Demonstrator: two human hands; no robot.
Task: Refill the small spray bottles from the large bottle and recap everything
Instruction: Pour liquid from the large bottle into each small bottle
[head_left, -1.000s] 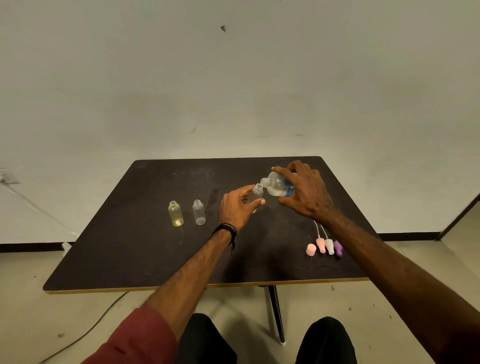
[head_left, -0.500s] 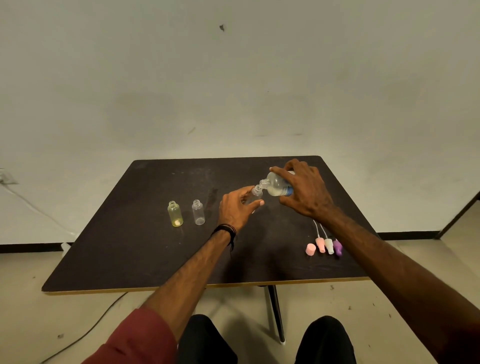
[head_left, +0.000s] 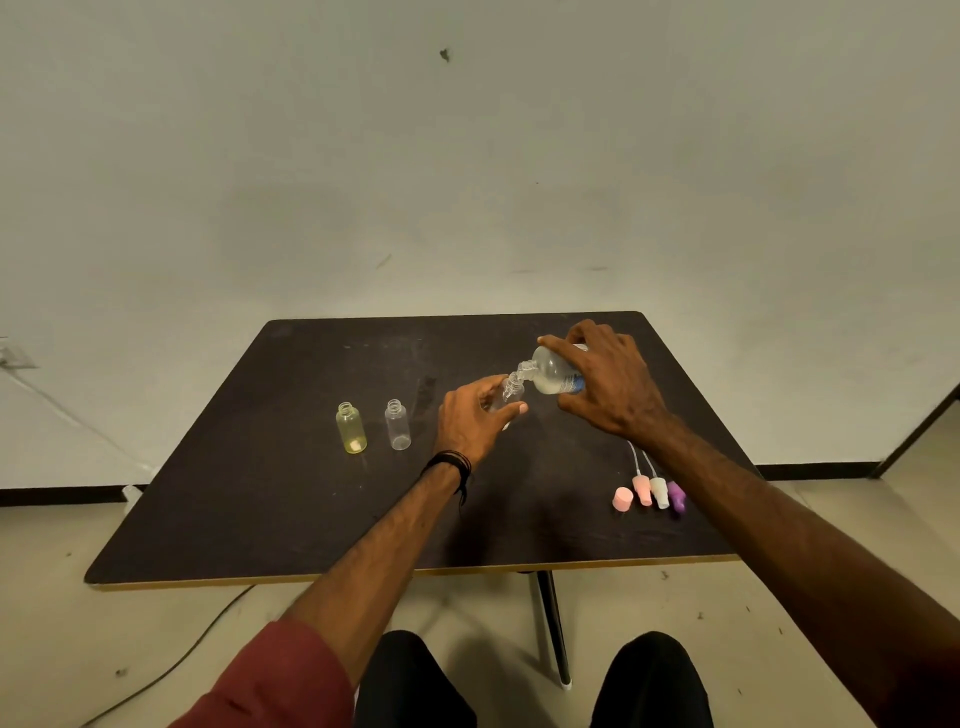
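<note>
Clear small bottle (head_left: 506, 397) gripped in left hand (head_left: 475, 423), mid-fill from large bottle (head_left: 553, 371) tipped in right hand (head_left: 610, 387); yellow bottle (head_left: 351, 428) and second clear bottle (head_left: 398, 424) at 9 o'clock apparently unfilled, spray caps (head_left: 652, 493) at 4 o'clock all off.

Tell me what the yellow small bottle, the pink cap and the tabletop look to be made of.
Yellow bottle: likely tinted clear plastic, glossy; light passes through and its base glows. Glass cannot be ruled out.
Pink cap: opaque matte plastic by its even pastel colour.
Tabletop: dark, dull laminate or painted board, scuffed, with a pale edge that looks like wood.
</note>
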